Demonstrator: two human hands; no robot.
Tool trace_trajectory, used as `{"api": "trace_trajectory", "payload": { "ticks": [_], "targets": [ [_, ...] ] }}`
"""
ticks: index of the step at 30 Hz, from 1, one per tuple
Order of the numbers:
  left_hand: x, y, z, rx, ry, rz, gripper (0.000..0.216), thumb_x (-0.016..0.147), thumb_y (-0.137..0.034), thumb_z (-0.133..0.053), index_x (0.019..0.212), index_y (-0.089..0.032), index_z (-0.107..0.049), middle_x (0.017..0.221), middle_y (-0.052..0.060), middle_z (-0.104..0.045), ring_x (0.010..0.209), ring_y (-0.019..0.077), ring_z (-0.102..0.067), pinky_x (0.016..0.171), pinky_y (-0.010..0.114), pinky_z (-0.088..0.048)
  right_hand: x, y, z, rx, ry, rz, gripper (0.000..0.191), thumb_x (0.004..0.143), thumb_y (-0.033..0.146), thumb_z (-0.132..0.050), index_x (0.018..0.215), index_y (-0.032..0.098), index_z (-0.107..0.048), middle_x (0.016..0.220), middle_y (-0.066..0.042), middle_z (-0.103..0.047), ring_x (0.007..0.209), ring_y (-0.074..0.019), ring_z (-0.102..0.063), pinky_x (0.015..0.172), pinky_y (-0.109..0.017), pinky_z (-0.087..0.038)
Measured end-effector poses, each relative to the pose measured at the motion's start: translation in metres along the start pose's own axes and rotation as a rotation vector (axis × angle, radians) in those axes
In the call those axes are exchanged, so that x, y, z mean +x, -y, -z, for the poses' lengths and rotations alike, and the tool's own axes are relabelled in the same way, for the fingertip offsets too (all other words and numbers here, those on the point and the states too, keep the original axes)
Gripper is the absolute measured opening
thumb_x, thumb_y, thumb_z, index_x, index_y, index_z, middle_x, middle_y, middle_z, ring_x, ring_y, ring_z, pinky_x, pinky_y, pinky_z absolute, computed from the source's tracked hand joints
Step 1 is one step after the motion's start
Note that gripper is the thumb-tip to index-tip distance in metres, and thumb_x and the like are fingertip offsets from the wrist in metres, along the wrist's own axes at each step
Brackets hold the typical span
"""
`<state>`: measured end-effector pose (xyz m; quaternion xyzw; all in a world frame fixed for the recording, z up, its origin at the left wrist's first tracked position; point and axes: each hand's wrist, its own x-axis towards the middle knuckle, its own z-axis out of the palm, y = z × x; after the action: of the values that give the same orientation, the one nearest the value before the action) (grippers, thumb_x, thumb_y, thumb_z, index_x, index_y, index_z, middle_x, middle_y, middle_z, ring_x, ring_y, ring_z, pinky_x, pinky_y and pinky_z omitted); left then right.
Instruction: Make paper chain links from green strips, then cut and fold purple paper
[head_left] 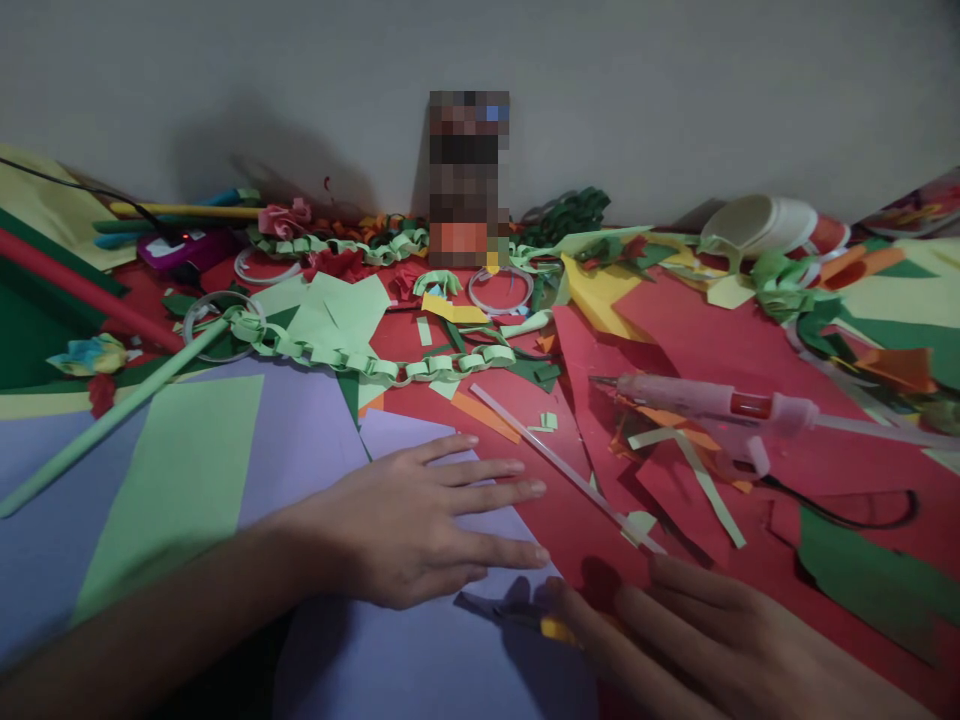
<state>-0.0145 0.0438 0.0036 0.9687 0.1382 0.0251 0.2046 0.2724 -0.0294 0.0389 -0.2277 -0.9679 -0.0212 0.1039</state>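
My left hand (420, 520) lies flat, fingers stretched out, on a lavender paper sheet (420, 660) in the lower middle. My right hand (705, 640) reaches in from the lower right, its fingertips at a small pair of scissors with yellow handles (525, 615) resting on the lavender sheet's edge. Whether the fingers grip the scissors is unclear. A thin glue stick (562, 465) lies diagonally just beyond both hands.
A pink glue gun (712, 405) with its black cord lies to the right on red paper (675, 330). A green paper chain (360, 365), rolled paper tubes (112, 420), tape rings, a paper cup (757, 225) and many coloured scraps cover the surface up to the wall.
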Motion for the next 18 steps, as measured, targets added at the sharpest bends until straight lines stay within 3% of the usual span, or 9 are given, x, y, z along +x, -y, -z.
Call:
{"api": "trace_trajectory", "payload": {
  "ticks": [11, 18],
  "targets": [
    [0.001, 0.001, 0.001, -0.005, 0.020, 0.003, 0.046, 0.108, -0.034, -0.039, 0.154, -0.040, -0.043, 0.171, 0.001, -0.030, 0.159, 0.0213, -0.022, 0.126, 0.054, -0.025, -0.009, 0.002, -0.008, 0.034, 0.002, -0.054, 0.045, 0.104, 0.013, -0.031, 0.141, 0.010, -0.056, 0.085, -0.005, -0.078, 0.071, -0.0211, -0.070, 0.065, -0.035, -0.052],
    [0.000, 0.001, 0.001, -0.022, -0.006, -0.006, 0.047, 0.107, -0.031, -0.043, 0.153, -0.038, -0.045, 0.169, 0.003, -0.034, 0.157, 0.0234, -0.026, 0.125, 0.054, -0.026, -0.010, 0.004, -0.012, 0.087, -0.007, -0.070, 0.048, 0.103, 0.008, -0.025, 0.139, 0.010, -0.057, 0.090, -0.005, -0.078, 0.077, -0.0197, -0.071, 0.077, -0.035, -0.055]
  ]
}}
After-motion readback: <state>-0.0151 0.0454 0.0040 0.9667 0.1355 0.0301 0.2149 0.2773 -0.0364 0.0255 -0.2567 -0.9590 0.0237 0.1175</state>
